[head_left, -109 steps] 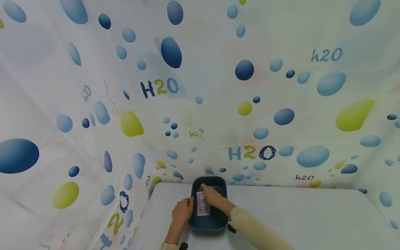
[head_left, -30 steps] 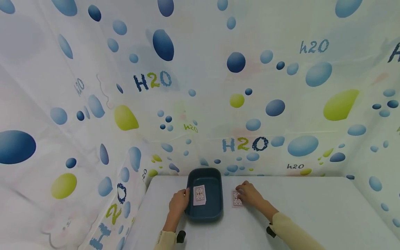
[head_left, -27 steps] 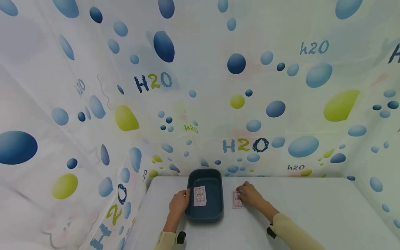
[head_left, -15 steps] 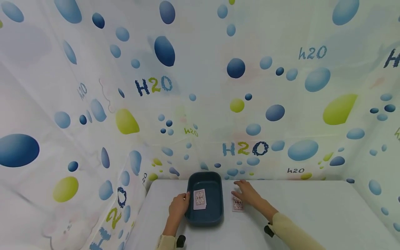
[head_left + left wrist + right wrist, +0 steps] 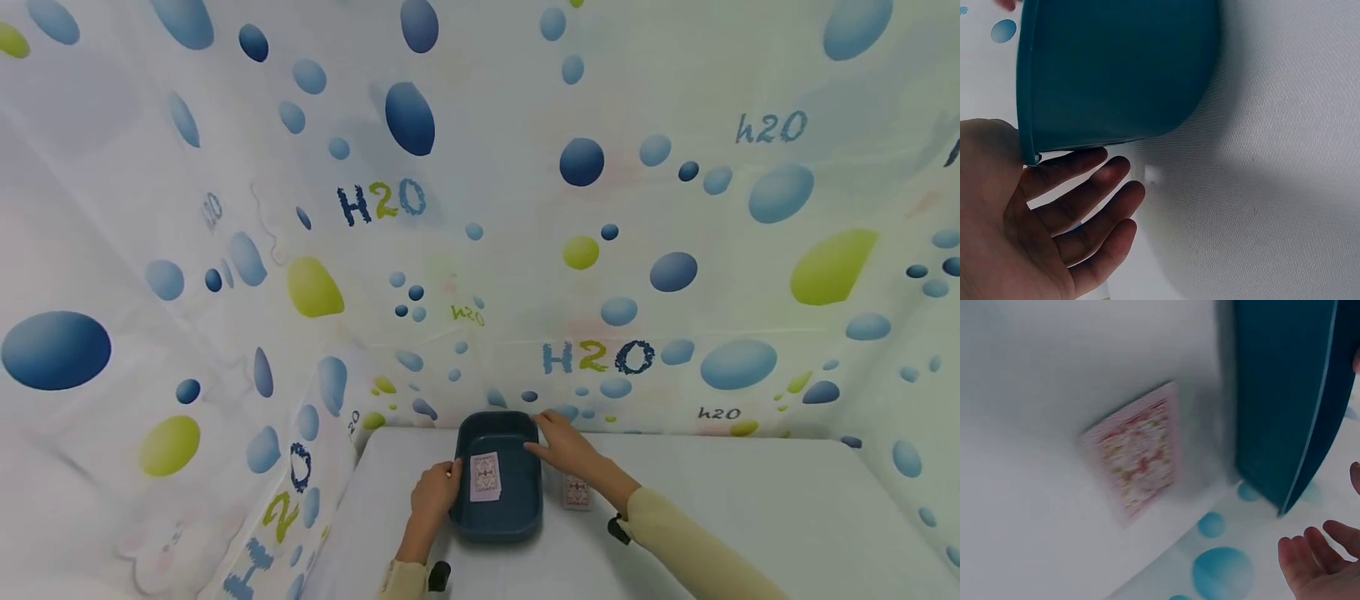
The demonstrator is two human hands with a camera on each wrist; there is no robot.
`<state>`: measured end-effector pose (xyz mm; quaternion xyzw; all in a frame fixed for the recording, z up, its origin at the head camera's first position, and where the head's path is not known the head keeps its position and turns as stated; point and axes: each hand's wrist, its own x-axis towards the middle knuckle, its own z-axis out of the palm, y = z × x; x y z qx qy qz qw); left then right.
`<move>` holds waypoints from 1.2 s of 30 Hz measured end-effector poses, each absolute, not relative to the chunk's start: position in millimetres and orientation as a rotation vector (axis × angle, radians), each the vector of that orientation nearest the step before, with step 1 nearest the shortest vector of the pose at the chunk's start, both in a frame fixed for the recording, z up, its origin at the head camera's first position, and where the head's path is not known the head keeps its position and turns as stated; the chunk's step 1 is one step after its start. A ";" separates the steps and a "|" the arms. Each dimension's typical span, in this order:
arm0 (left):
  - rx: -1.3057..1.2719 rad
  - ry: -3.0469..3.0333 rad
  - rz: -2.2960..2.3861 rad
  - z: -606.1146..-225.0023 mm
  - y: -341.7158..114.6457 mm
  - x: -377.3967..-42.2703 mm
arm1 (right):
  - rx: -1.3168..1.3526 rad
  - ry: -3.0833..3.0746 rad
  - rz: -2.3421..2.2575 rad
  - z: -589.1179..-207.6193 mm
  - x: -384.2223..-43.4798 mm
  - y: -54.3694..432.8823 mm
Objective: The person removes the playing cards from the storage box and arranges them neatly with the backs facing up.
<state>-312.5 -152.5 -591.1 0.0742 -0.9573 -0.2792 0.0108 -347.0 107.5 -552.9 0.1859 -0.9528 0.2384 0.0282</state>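
Observation:
A dark blue plastic tray [image 5: 517, 504] stands on the white table, with a pile of playing cards [image 5: 485, 477], red-patterned backs up, inside on its left. My left hand [image 5: 433, 493] holds the tray's left rim; in the left wrist view its fingers [image 5: 1094, 215] spread below the outer wall, and the thumb is mostly hidden. My right hand [image 5: 566, 446] hovers at the tray's far right corner, its fingers extended and apart, holding nothing. Beneath that forearm, right of the tray, lies a second small pile of cards [image 5: 1141, 459], blurred in the right wrist view.
A white sheet printed with blue and green drops [image 5: 585, 358] hangs behind and to the left of the table. The white tabletop [image 5: 750, 517] stretches away to the right. The tray's far end is close to the table's back edge.
My right hand earlier reached into the tray, then was at the cards on the table; it has since left them and moved left to the tray's rim. The left hand stays at the tray.

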 end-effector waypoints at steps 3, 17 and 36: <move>0.229 -2.987 -0.863 -591.4 -152.5 -312.6 | 0.639 -2.925 0.697 -552.7 -351.7 93.6; 0.190 -2.950 -0.891 -593.3 -153.6 -315.0 | 0.795 -3.058 0.461 -561.8 -356.1 24.8; 0.194 -2.917 -0.876 -590.9 -153.2 -310.8 | 0.604 -3.264 0.203 -582.0 -359.1 -5.2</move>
